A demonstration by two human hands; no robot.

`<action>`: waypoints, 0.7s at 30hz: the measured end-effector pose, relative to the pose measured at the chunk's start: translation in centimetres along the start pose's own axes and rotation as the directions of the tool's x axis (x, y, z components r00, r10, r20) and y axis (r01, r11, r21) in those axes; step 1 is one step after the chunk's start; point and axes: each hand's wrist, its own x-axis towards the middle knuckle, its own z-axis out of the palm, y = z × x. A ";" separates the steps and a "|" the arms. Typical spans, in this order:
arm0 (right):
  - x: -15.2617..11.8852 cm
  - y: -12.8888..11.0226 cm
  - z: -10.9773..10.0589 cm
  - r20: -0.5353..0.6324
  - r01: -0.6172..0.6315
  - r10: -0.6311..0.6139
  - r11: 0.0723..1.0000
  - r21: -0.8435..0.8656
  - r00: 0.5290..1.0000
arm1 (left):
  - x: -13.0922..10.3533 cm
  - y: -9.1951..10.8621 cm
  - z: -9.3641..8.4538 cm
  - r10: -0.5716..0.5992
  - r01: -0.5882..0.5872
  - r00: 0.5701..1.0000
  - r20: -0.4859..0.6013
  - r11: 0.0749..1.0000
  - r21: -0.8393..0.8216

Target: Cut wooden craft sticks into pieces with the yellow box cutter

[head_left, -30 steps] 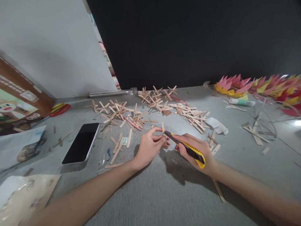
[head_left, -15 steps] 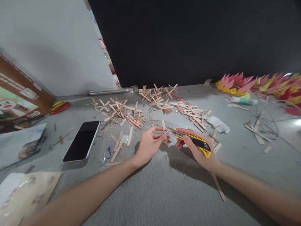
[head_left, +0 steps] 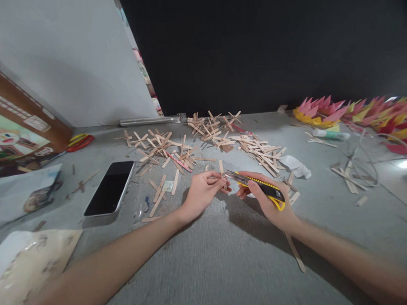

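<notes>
Between thumb and fingers, my left hand [head_left: 205, 192] pinches a small wooden craft stick [head_left: 221, 166], whose upper end stands up above the fingertips. My right hand [head_left: 268, 203] is wrapped round a yellow and black box cutter [head_left: 263, 188]. The metal tip of the cutter points left and reaches the stick, close to my left fingertips; whether the blade cuts into the wood is too small to tell. Just beyond both hands lie a pile of loose craft sticks [head_left: 258, 151] and several sticks joined into crosses [head_left: 156, 145].
A phone [head_left: 109, 189] lies to the left, with scissors [head_left: 79, 142] behind it. Pink and yellow paper crowns [head_left: 318, 112], a glue stick [head_left: 331, 134] and a crumpled tissue [head_left: 295, 167] are at the right. A dark panel [head_left: 269, 48] stands at the back.
Both hands keep nearly the same pose. The cutter's tip has shifted very slightly at the stick, and the view has tilted a little.
</notes>
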 end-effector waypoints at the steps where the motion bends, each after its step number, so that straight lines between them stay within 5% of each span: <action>1: 0.0 0.0 0.0 -0.006 -0.019 0.019 1.000 0.017 1.000 | 0.0 0.0 0.0 0.001 -0.001 1.000 0.000 1.000 0.001; 14: 0.7 1.0 0.0 -0.018 -0.139 0.143 0.980 0.143 0.990 | -0.1 0.4 0.1 0.008 -0.008 1.000 -0.002 1.000 -0.026; 21: 0.7 -0.3 -0.2 -0.028 0.022 -0.022 1.000 -0.013 0.999 | -0.2 0.4 0.3 0.012 -0.013 0.999 -0.034 1.000 -0.013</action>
